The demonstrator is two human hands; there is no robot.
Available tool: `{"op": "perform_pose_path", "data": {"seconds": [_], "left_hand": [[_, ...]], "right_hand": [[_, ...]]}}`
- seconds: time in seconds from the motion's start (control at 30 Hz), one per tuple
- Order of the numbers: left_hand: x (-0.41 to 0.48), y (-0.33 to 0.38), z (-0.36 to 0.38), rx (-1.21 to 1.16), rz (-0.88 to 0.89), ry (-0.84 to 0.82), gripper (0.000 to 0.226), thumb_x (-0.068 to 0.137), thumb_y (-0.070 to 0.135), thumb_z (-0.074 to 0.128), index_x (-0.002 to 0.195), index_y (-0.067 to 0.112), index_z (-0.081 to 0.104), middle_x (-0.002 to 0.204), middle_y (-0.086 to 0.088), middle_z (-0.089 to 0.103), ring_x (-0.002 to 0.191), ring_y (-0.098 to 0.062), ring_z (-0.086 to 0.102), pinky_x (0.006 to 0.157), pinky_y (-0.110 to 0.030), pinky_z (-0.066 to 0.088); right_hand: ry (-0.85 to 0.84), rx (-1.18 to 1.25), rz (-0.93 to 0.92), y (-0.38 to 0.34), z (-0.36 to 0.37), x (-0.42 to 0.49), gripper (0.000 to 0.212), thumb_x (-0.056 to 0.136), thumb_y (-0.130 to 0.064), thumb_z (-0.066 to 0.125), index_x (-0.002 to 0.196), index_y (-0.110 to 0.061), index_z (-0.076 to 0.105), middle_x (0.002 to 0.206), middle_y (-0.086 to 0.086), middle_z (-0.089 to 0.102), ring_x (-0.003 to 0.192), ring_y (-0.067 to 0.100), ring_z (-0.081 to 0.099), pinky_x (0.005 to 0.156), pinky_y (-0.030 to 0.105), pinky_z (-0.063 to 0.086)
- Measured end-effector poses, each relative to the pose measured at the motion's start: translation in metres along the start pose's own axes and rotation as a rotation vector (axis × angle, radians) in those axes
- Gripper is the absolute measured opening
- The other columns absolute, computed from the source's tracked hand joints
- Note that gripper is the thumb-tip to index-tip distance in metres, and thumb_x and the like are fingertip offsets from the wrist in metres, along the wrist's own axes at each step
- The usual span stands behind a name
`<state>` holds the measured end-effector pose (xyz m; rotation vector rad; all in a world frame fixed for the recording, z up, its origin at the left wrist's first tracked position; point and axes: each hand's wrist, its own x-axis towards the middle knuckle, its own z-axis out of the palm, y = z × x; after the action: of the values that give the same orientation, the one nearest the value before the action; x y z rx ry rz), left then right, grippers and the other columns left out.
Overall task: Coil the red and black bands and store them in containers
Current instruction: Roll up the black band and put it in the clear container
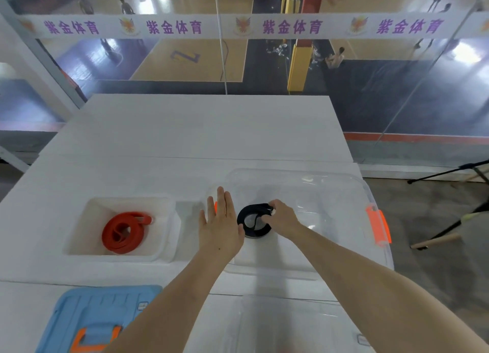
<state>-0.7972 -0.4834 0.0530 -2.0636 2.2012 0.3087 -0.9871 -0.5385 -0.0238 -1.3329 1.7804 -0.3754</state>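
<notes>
The red band (122,232) lies coiled inside the white bin (79,228) on the left of the table. The black band (252,220), coiled into a ring, sits inside the clear container (330,191) on the right. My right hand (281,217) pinches the ring's far right edge with its fingers closed on it. My left hand (221,224) hovers flat with fingers spread over the clear container's left wall, just left of the black coil and not touching it.
A blue lid (100,315) with an orange latch lies at the near left. A clear lid (291,323) rests at the near edge, partly under my right forearm. The clear container has orange latches (378,227). Tripod legs (449,173) stand right of the table.
</notes>
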Motion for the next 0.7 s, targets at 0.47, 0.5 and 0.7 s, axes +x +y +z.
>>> {"op": "perform_pose_path", "data": {"seconds": [0.47,0.5,0.7], "left_hand": [[-0.178,0.014,0.005,-0.182,0.223,0.350,0.053,0.091,0.026,0.068,0.140,0.013,0.056,0.144,-0.012,0.055,0.131,-0.032,0.056,0.103,-0.045,0.050],[-0.196,0.012,0.017,-0.194,0.233,0.355,0.051,0.090,0.024,0.070,0.138,0.013,0.058,0.141,-0.012,0.057,0.128,-0.031,0.058,0.101,-0.045,0.051],[-0.263,-0.005,0.097,-0.210,0.142,0.100,0.048,0.085,0.024,0.075,0.131,0.016,0.063,0.132,-0.010,0.062,0.117,-0.032,0.064,0.090,-0.045,0.056]], "right_hand": [[0.540,-0.358,-0.499,0.023,-0.045,-0.261,0.029,0.094,-0.014,0.067,0.123,-0.015,0.068,0.126,-0.002,0.068,0.119,0.023,0.062,0.087,0.032,0.055],[0.561,-0.355,-0.492,0.038,-0.040,-0.279,0.029,0.093,-0.013,0.068,0.122,-0.016,0.068,0.124,-0.002,0.069,0.117,0.023,0.062,0.086,0.032,0.056],[0.529,-0.343,-0.240,0.148,-0.003,-0.345,0.032,0.089,-0.012,0.071,0.121,-0.017,0.070,0.122,-0.001,0.070,0.116,0.026,0.064,0.087,0.038,0.059]]}}
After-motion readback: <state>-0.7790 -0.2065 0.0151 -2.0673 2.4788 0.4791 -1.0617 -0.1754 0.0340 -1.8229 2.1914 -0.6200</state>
